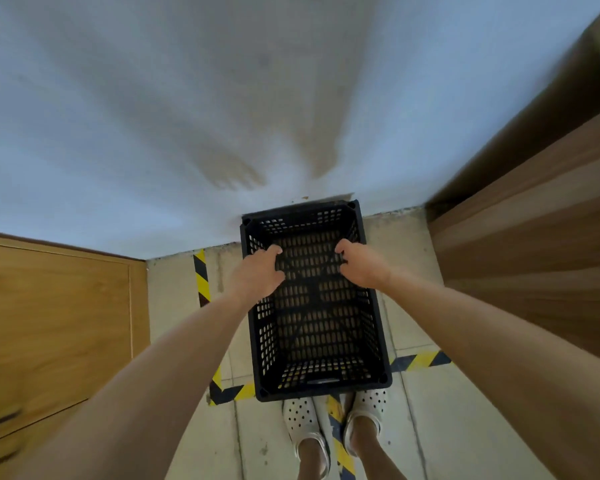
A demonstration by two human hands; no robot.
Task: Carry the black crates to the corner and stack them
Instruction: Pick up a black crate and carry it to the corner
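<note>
We are looking straight down into a black crate (315, 306), a rectangular plastic box whose walls and floor are pierced all over with rows of small oblong slots, with a solid moulded rim and rounded corner sockets. Our left hand (259, 271) curls over the crate's left long rim, fingers hooked inside the wall; our right hand (360, 263) grasps the opposite long rim the same way, thumb and fingers wrapped over the edge. The crate's far short end sits right against the foot of the pale, smooth, stained wall (187, 98). We cannot tell whether the crate rests on the ground or on another crate beneath it. Under and around the crate lies a dull tiled floor (413, 258) crossed by strips of yellow-and-black striped tape (201, 275), one left of the crate, others near its close end. Just beyond that close end are our feet in white perforated clogs (302, 424). Left of the crate stands a flat grained wooden panel (56, 323); right of it, banded wooden furniture (534, 254).
</note>
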